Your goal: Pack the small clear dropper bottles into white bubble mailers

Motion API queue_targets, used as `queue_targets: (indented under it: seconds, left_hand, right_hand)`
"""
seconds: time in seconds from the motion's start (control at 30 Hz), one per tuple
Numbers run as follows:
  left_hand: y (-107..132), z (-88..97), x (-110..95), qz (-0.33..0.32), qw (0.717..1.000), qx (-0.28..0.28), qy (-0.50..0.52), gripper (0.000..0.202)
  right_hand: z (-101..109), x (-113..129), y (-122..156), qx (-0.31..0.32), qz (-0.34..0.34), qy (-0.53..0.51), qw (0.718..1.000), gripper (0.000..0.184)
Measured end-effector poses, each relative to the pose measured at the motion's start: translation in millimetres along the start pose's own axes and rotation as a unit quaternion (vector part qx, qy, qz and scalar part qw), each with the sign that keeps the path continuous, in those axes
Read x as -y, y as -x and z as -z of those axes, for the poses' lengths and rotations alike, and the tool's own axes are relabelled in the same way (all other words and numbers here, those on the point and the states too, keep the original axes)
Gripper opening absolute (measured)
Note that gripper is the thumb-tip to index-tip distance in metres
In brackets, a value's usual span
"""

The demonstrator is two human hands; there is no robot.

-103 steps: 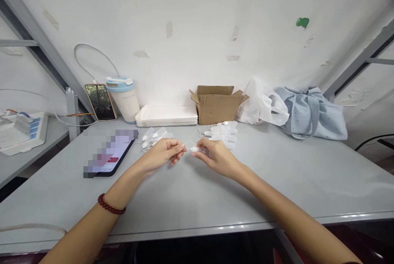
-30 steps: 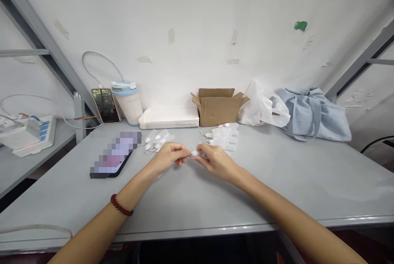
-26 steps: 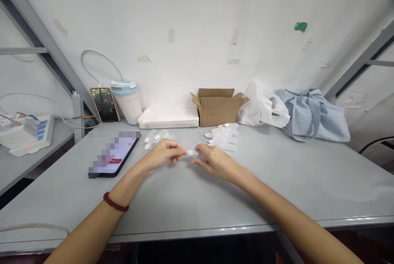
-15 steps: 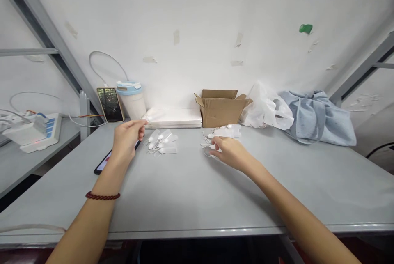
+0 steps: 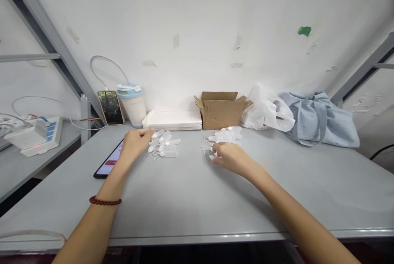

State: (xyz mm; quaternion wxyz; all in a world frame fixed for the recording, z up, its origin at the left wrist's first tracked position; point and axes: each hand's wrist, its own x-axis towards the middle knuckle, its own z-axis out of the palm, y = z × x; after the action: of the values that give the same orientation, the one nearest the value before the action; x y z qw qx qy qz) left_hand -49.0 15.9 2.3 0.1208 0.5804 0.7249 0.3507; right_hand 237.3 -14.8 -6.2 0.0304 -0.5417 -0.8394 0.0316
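Observation:
On the left, my left hand [image 5: 135, 144] is closed in a pinch, fingertips at the far left edge of a small group of translucent plastic bottles [image 5: 168, 154]. These are narrow, with white necks and thin white strings. One small plastic bottle [image 5: 159, 133] sticks out from the left fingertips. My right hand [image 5: 230, 156] bends over a second pile of the same bottles [image 5: 226, 136], thumb and fingers closed around the near end of one. Most of that bottle is hidden under my hand; its strings [image 5: 206, 154] show at the left.
Beside my left hand lies a dark phone [image 5: 107, 166]. Along the wall stand a second phone [image 5: 111, 108], a blue-lidded cup [image 5: 132, 106], a stack of white sheets [image 5: 172, 120], an open cardboard box [image 5: 223, 114], a white plastic bag [image 5: 266, 110] and a blue cloth bag [image 5: 323, 122].
My left hand has come down and to the right, from above the left group to its edge, with a pale thing at its fingertips. My right hand has barely moved at its pile.

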Motion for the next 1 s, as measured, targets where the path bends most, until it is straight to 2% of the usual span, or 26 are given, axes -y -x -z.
queue_targets:
  seconds: [0.1,0.3,0.4,0.5,0.6,0.7,0.8,0.9,1.0]
  left_hand:
    - [0.9,-2.5,0.0,-0.019,1.000,-0.006,0.003,0.036]
    - [2.6,-3.0,-1.9,-0.009,1.000,-0.020,0.019,0.035]
    - [5.3,-5.0,-5.2,-0.008,1.000,-0.002,0.027,0.037]
    - [10.3,-10.6,-10.6,-0.038,0.997,0.053,0.050,0.039]
    - [17.8,-17.1,-17.9,-0.092,0.980,0.150,0.091,0.037]
    - [26.2,-22.1,-25.1,-0.119,0.947,0.268,0.133,0.033]
    - [32.5,-26.3,-28.4,-0.121,0.908,0.368,0.160,0.041]
    - [35.1,-30.2,-27.5,-0.128,0.884,0.414,0.176,0.041]
    - [35.0,-32.7,-26.3,-0.131,0.880,0.412,0.196,0.035]
  right_hand:
    - [0.5,1.2,1.4,0.013,0.002,0.007,1.000,0.010]
    - [4.9,5.4,4.9,0.049,0.026,0.001,0.998,0.013]
    - [6.2,6.6,5.4,0.051,0.034,0.004,0.998,0.010]
    - [5.7,6.6,4.5,0.017,0.037,-0.019,0.999,0.009]
    - [4.2,6.4,3.1,-0.039,0.051,-0.067,0.996,0.011]
    - [1.7,7.3,2.3,-0.081,0.074,-0.111,0.988,0.012]
    - [-1.3,9.6,2.3,-0.105,0.101,-0.140,0.979,0.012]
    - [-4.5,12.1,2.2,-0.121,0.126,-0.144,0.974,0.012]
    - [-7.2,13.1,1.7,-0.129,0.136,-0.138,0.973,0.012]
